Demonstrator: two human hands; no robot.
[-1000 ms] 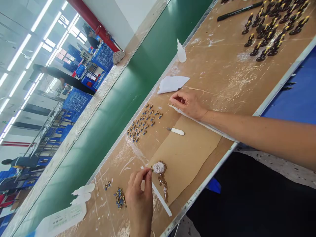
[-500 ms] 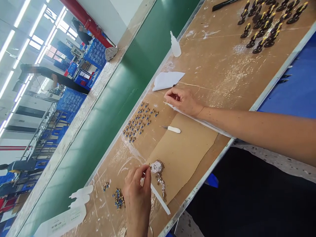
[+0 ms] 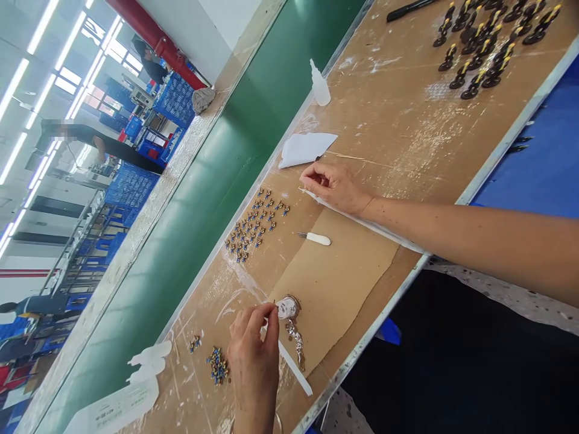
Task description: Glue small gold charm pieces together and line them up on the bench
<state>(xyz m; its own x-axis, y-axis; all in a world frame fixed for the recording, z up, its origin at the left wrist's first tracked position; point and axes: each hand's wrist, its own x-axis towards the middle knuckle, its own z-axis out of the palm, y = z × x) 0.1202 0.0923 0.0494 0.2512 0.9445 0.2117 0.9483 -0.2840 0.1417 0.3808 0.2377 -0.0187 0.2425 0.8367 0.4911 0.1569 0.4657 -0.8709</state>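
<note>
My left hand (image 3: 256,343) is closed in a pinch at the edge of a small round pot (image 3: 288,307) with white residue on it. Whatever lies between those fingertips is too small to make out. My right hand (image 3: 333,185) is also closed, resting by the far end of a white strip (image 3: 384,226) along the cardboard sheet (image 3: 344,271). What its fingers hold, if anything, is hidden. Between the hands lies a white-handled knife (image 3: 319,239). Left of it, tiny blue-and-gold figures (image 3: 253,223) stand in rows. A heap of similar pieces (image 3: 218,366) is beside my left wrist.
Dark pieces with yellow tips (image 3: 484,48) stand at the upper right near a black pen (image 3: 409,9). A dropper bottle (image 3: 320,84) and folded white paper (image 3: 307,149) are beyond my right hand. White bottles (image 3: 117,404) lie lower left. Two people are across the room.
My left hand has shifted very slightly to the right and down in the picture, still at the pot's edge. My right hand stays in place.
</note>
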